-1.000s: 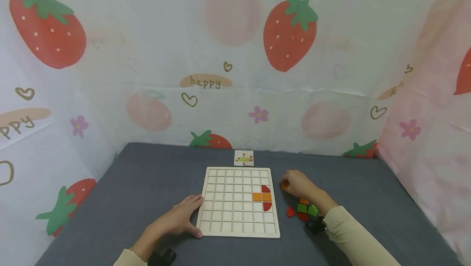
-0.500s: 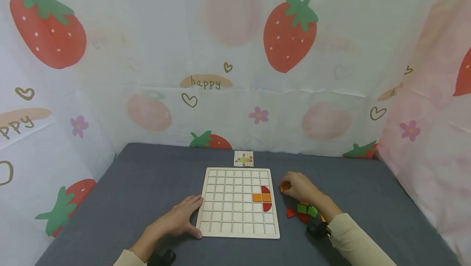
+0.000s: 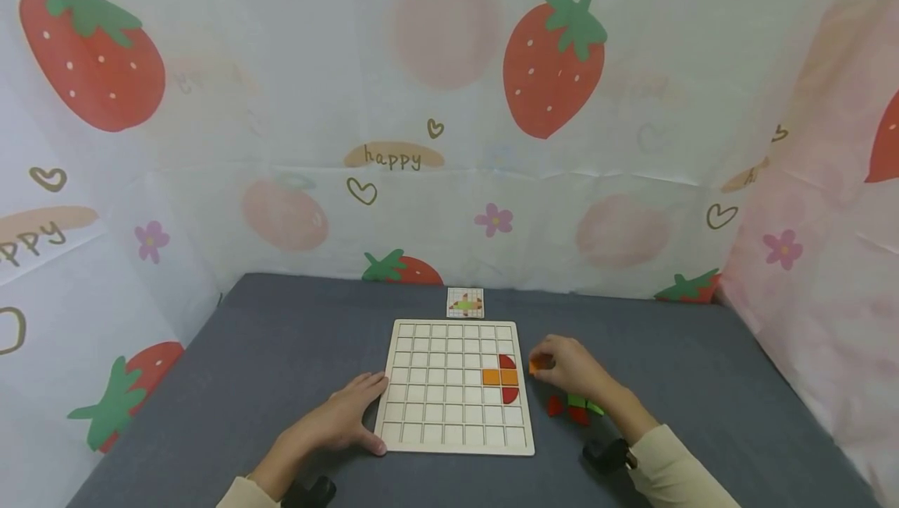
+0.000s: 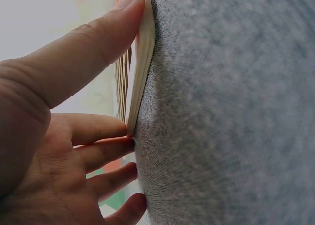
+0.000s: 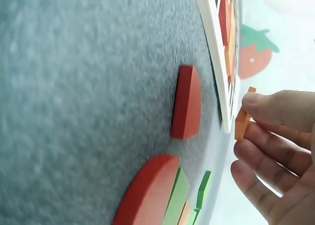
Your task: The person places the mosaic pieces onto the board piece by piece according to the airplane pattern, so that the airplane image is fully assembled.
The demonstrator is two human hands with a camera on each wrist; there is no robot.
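Note:
My left hand (image 3: 344,414) lies at the left side of the pale wooden grid board (image 3: 421,417), fingers spread and thumb at the front corner. In the left wrist view the thumb (image 4: 113,33) presses on the board's edge. Just right of the board, my right hand (image 3: 572,364) pinches a small orange tile (image 5: 241,124) between thumb and fingertips, held above the table. Two orange squares (image 3: 491,377) sit in the grid near its right edge, with a red rounded piece (image 3: 506,362) behind and another red piece (image 3: 510,395) in front.
Loose pieces lie under my right forearm: a red piece (image 3: 555,406), a larger red rounded one (image 5: 147,190) and green tiles (image 3: 577,400), partly hidden. Behind the board lies a small pattern card (image 3: 465,303). A strawberry-print curtain (image 3: 421,211) borders the grey table (image 3: 316,328).
My right hand has drawn slightly toward the board's right edge with the orange tile, and its forearm now covers more of the loose pieces. My left hand and the board stay put.

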